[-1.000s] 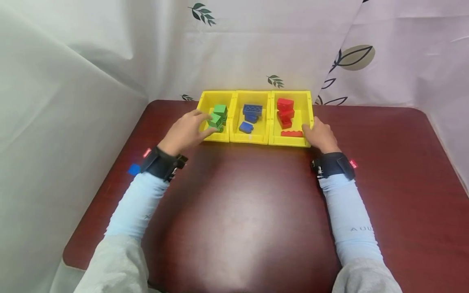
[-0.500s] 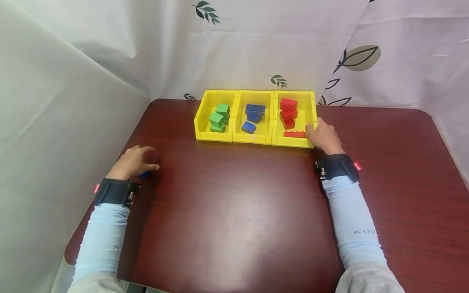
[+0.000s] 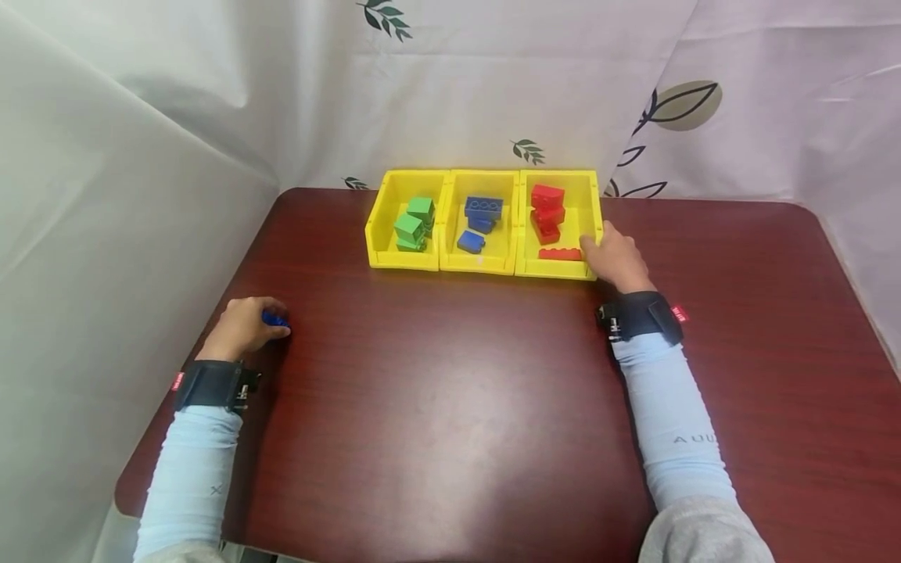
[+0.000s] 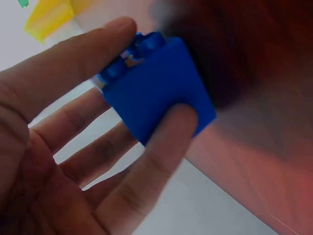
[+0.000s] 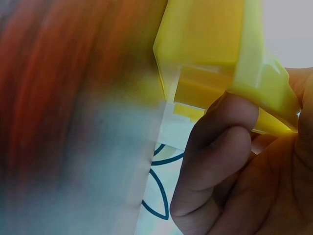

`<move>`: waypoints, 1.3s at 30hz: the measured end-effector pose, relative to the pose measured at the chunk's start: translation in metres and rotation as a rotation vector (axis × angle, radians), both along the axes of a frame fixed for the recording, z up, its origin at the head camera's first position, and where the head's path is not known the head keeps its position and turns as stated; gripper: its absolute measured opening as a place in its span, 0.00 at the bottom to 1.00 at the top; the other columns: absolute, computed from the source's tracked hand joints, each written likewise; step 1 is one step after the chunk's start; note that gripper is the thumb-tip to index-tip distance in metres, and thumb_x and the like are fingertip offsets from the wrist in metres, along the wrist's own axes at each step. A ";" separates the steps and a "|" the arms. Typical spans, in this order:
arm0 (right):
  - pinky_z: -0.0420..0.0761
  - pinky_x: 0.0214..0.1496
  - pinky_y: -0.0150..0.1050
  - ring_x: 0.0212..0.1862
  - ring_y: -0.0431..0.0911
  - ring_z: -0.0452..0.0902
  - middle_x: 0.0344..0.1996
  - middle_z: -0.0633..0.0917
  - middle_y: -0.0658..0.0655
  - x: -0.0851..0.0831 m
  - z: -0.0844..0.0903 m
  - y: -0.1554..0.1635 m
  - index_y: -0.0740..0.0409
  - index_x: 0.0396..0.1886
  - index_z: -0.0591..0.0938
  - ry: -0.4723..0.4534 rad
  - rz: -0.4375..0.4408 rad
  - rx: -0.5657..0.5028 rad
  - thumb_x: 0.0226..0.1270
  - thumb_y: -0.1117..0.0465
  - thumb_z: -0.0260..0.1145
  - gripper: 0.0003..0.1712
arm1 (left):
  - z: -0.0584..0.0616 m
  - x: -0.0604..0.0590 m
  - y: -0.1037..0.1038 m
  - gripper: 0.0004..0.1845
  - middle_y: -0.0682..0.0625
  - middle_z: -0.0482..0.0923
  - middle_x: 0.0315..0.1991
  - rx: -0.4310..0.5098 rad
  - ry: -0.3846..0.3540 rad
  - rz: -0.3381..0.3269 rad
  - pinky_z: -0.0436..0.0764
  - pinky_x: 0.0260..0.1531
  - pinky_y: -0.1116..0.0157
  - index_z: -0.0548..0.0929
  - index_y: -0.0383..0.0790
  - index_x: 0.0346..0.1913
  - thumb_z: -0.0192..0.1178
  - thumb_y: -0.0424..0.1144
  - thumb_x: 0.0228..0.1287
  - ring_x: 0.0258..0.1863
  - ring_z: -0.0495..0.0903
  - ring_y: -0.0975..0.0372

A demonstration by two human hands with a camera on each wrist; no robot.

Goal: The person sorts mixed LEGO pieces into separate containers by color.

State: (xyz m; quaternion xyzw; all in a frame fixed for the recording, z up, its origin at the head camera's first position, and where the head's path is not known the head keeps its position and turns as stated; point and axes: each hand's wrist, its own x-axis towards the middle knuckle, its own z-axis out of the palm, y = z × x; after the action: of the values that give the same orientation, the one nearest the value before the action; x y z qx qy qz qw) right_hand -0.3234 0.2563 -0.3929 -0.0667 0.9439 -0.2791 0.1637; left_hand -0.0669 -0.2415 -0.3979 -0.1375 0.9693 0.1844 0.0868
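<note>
At the table's left side, my left hand [image 3: 242, 327] pinches a blue building brick [image 4: 156, 88] between thumb and fingers; its studs show in the left wrist view. My right hand [image 3: 618, 259] grips the right wall of the red bricks' yellow bin [image 3: 556, 269], with curled fingers [image 5: 220, 152] against the plastic in the right wrist view. That bin holds several red bricks [image 3: 547, 209]. Beside it, the middle yellow bin [image 3: 479, 264] contains blue bricks [image 3: 483, 208]. Green bricks [image 3: 410, 227] lie in the left yellow bin [image 3: 404, 259].
The three bins stand side by side at the back of the dark red table [image 3: 422, 375], close to a white curtain [image 3: 450, 94] with leaf prints. More white cloth [image 3: 141, 203] hangs along the left edge.
My left hand has left the green bricks' bin, moved left and toward me, and taken hold of the blue brick from the table. The right hand has stayed on its bin.
</note>
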 end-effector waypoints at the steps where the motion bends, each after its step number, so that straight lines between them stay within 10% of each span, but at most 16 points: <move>1: 0.71 0.36 0.44 0.39 0.58 0.71 0.38 0.73 0.65 0.000 0.000 0.000 0.64 0.65 0.61 0.006 -0.001 0.003 0.75 0.44 0.45 0.32 | 0.002 -0.004 0.004 0.24 0.25 0.75 0.55 0.003 0.017 -0.007 0.75 0.50 0.35 0.78 0.29 0.58 0.68 0.37 0.60 0.52 0.76 0.32; 21: 0.71 0.41 0.45 0.42 0.58 0.71 0.42 0.73 0.66 0.004 0.004 -0.003 0.62 0.67 0.61 -0.021 -0.029 0.003 0.75 0.45 0.45 0.32 | 0.075 -0.144 0.165 0.31 0.42 0.80 0.57 0.040 0.207 -0.380 0.77 0.59 0.54 0.77 0.38 0.62 0.72 0.44 0.57 0.54 0.77 0.51; 31: 0.71 0.41 0.44 0.41 0.57 0.72 0.42 0.74 0.65 0.007 0.002 -0.004 0.62 0.67 0.60 -0.039 -0.038 0.010 0.75 0.45 0.45 0.32 | 0.059 -0.207 0.208 0.27 0.43 0.79 0.59 -0.036 0.146 -0.465 0.77 0.59 0.56 0.76 0.39 0.62 0.69 0.42 0.60 0.57 0.78 0.51; 39: 0.72 0.40 0.43 0.40 0.56 0.72 0.40 0.74 0.64 0.007 0.003 -0.004 0.62 0.67 0.61 -0.017 -0.051 0.017 0.75 0.46 0.46 0.31 | 0.036 -0.226 0.223 0.30 0.38 0.79 0.56 -0.156 0.154 -0.492 0.81 0.50 0.55 0.75 0.36 0.62 0.70 0.41 0.57 0.52 0.80 0.49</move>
State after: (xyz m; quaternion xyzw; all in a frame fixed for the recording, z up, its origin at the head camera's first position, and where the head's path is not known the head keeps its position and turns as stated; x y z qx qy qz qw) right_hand -0.3169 0.2524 -0.3896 -0.0387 0.9461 -0.2758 0.1652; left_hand -0.2931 -0.0187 -0.3618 0.1104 0.9886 0.0922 0.0443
